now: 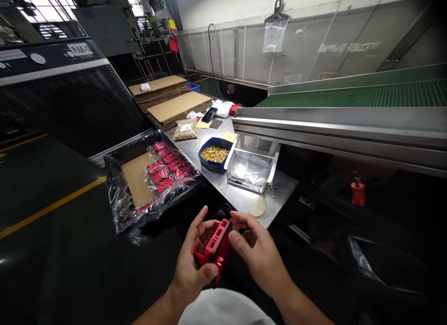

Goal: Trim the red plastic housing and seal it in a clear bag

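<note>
A red plastic housing (218, 239) with slots along its upper edge and a black strip down one side is held in front of me. My left hand (192, 257) grips it from the left, thumb pressed on the near side and fingers curled behind. At the housing's right side, my right hand (256, 246) has its thumb and index finger near the upper end, drawn close together. Whether those fingertips pinch a part of the housing is hard to see. The lower part of the housing is partly hidden by my left thumb.
Left of the metal table (223, 187), a plastic-lined crate (117, 213) holds several wrapped red parts (167, 169). On the table are a blue bin (209, 164) of small brass-coloured pieces, a clear tray (251, 169) of plastic bags, and a bag of brass pieces (185, 129). A green conveyor (366, 94) runs at right.
</note>
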Demonstrator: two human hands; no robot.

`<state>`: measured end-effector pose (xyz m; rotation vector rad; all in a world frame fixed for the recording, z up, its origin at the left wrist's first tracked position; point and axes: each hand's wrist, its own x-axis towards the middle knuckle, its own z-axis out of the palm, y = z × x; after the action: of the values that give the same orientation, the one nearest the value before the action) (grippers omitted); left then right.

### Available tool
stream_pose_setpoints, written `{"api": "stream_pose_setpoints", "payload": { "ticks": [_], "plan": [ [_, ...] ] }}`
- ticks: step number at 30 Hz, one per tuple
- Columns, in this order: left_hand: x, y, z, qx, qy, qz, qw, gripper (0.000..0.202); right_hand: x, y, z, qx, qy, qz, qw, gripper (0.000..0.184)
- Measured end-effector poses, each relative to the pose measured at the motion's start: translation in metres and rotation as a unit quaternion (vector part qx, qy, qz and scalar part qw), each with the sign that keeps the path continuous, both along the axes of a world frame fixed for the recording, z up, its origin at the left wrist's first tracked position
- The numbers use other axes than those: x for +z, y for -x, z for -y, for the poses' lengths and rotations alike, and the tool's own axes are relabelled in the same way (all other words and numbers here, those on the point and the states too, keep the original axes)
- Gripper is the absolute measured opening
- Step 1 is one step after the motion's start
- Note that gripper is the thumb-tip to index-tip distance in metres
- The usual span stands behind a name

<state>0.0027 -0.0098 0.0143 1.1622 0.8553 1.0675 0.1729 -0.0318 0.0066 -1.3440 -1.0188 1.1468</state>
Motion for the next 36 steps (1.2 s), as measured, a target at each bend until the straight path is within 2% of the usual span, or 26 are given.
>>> {"api": "stream_pose_setpoints", "payload": {
  "ticks": [3, 6, 9, 13, 15, 19, 23, 25, 27, 29, 32, 33, 34, 36],
  "plan": [
    [0.002, -0.001, -0.002, -0.041, -0.034, -0.022, 0.998, 0.109, 0.026, 0.012, 0.014, 0.033, -0.022, -0.050, 0.998, 0.063],
    [0.001, 0.002, -0.001, -0.066, -0.054, -0.048, 0.995, 0.108, 0.037, 0.011, 0.017, 0.059, -0.018, -0.103, 0.993, 0.067],
    [-0.002, 0.005, 0.003, -0.070, -0.080, -0.070, 0.992, 0.105, 0.038, 0.007, 0.017, 0.073, 0.002, -0.150, 0.986, 0.068],
    [-0.005, 0.009, 0.007, -0.060, -0.113, -0.095, 0.987, 0.107, 0.035, 0.005, 0.017, 0.113, 0.041, -0.246, 0.962, 0.056],
    [-0.006, 0.011, 0.009, -0.059, -0.127, -0.109, 0.984, 0.108, 0.035, 0.004, 0.019, 0.117, 0.033, -0.254, 0.959, 0.053],
    [-0.004, 0.013, 0.011, -0.064, -0.177, -0.152, 0.970, 0.107, 0.040, 0.003, 0.023, 0.128, -0.005, -0.238, 0.963, 0.061],
    [-0.003, 0.013, 0.014, -0.058, -0.214, -0.166, 0.961, 0.108, 0.041, 0.002, 0.018, 0.099, 0.014, -0.280, 0.955, 0.030],
    [-0.002, 0.011, 0.016, -0.063, -0.207, -0.158, 0.963, 0.107, 0.037, 0.002, 0.016, 0.074, 0.021, -0.289, 0.954, 0.025],
    [-0.002, 0.010, 0.017, -0.068, -0.175, -0.135, 0.973, 0.107, 0.032, 0.003, 0.017, 0.056, 0.010, -0.271, 0.961, 0.030],
    [0.001, 0.009, 0.017, -0.057, -0.112, -0.095, 0.987, 0.110, 0.024, 0.003, 0.021, 0.068, -0.016, -0.244, 0.967, 0.041],
    [0.007, 0.010, 0.015, -0.035, -0.031, -0.029, 0.998, 0.116, 0.012, 0.005, 0.031, 0.142, -0.060, -0.155, 0.976, 0.100],
    [0.010, 0.010, 0.013, -0.046, -0.022, -0.015, 0.999, 0.116, 0.008, 0.006, 0.034, 0.150, -0.073, -0.108, 0.980, 0.111],
    [0.013, 0.011, 0.011, -0.068, -0.013, 0.001, 0.998, 0.114, 0.005, 0.007, 0.036, 0.140, -0.088, -0.055, 0.985, 0.113],
    [0.017, 0.012, 0.008, -0.120, 0.017, 0.044, 0.992, 0.107, 0.000, 0.009, 0.037, 0.087, -0.129, 0.059, 0.986, 0.104]
  ]
}}
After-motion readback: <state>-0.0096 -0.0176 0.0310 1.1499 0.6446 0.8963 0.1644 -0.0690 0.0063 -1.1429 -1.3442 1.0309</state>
